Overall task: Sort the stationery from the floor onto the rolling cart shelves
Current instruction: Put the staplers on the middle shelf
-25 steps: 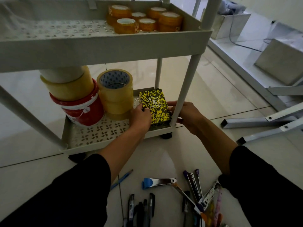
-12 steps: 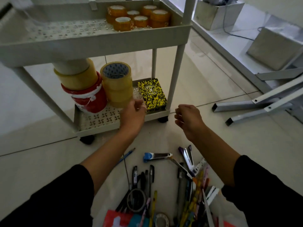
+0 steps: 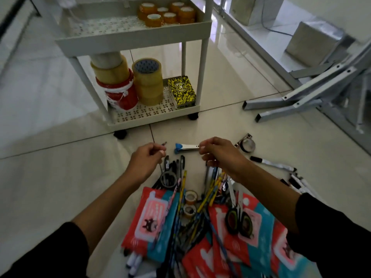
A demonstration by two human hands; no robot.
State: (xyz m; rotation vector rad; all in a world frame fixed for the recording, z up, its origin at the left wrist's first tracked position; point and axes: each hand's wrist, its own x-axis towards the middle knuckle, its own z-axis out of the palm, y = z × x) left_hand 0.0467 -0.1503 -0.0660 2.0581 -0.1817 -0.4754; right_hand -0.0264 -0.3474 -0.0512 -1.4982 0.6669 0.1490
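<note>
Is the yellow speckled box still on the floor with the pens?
No, the yellow speckled box lies on the cart's bottom shelf, at its right end beside the tape rolls.

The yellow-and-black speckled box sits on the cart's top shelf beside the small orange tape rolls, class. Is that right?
Not quite. The head view shows the yellow-and-black speckled box on the cart's bottom shelf, beside the large tape rolls. The small orange tape rolls are on the top shelf.

Glossy floor tiles (image 3: 60,177), perforated matt plastic cart (image 3: 132,35), shiny clear tape rolls (image 3: 148,83), metal frame legs (image 3: 291,101)
</note>
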